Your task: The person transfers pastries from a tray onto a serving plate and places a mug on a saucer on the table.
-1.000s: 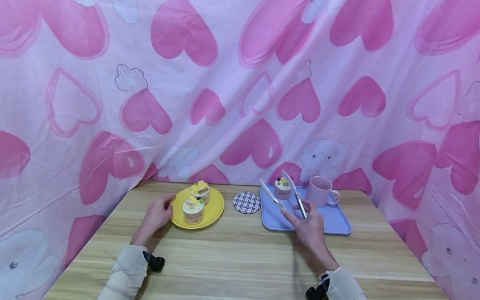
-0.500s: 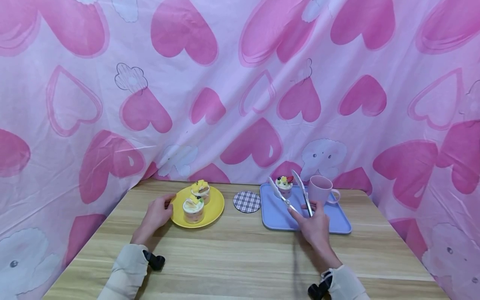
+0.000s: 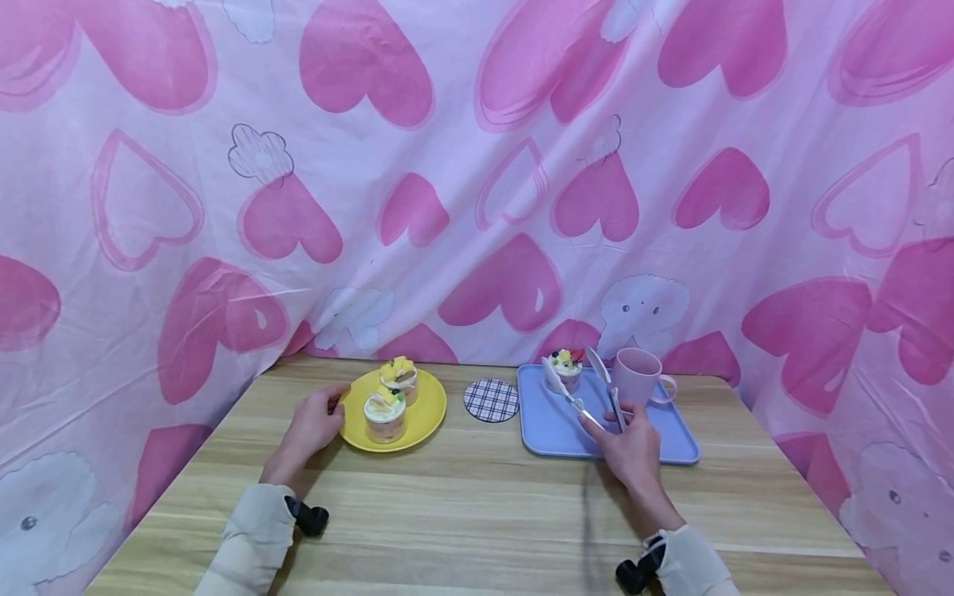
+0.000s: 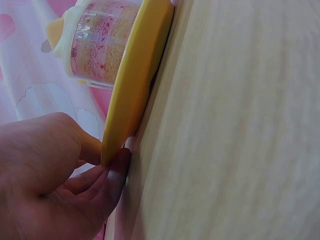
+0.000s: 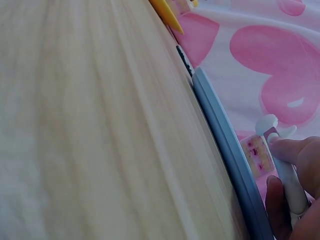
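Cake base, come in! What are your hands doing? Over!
Left hand pinching plate, two cakes aboard. Right hand holding tongs, tips apart near third cake on tray; contact unclear. Possible obstacle: mug, close to tongs.

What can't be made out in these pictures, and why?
Tongs, handle end, head view: hidden by right grip.
Whether tongs touch right cake cup, head view: they overlap.
Mug, inside bottom, head view: hidden by its wall.
Back cake cup, base, head view: hidden by front cake cup.

Even light fills the head view, with soft shadows on the wooden table (image 3: 462, 513); both wrist views are dimmer and blur its grain, the left showing glare on a clear dessert cup (image 4: 102, 42)
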### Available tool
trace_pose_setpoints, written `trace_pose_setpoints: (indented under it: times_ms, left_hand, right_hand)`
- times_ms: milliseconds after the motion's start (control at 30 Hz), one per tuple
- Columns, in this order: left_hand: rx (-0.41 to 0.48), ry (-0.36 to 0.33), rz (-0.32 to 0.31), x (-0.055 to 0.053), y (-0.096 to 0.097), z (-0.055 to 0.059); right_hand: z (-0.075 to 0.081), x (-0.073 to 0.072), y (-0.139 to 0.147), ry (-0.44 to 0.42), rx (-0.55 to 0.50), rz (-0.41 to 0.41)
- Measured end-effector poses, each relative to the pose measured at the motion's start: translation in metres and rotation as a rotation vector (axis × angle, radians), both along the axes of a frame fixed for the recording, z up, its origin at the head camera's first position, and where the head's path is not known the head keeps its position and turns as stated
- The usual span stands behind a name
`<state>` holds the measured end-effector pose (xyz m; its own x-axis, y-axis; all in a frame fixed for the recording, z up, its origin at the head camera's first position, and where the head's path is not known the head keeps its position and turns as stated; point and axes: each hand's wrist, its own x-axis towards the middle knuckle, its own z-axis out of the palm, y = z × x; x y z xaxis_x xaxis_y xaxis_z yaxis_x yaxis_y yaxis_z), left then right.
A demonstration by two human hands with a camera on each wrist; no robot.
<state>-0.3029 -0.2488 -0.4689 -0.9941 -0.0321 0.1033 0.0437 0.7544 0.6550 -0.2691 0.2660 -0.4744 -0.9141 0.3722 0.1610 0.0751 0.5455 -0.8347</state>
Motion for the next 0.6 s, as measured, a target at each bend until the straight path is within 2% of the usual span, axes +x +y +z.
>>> trace_pose_setpoints:
  times_ms: [233,467,600]
  left_hand:
    - [0.001,-0.012,-0.006,-0.001,-0.001,-0.001]
    - [-0.004,0.006,-0.012,-0.001,-0.001,-0.001]
    - [-0.002,-0.001,-0.008,-0.001,-0.001,0.0]
  right_hand:
    - [-0.001,-0.001,0.006,-0.035,0.058,0.02]
    - [-0.001,-0.001,0.01,-0.123,0.111,0.036]
    - [-0.002,-0.002,0.011,-0.126,0.13,0.028]
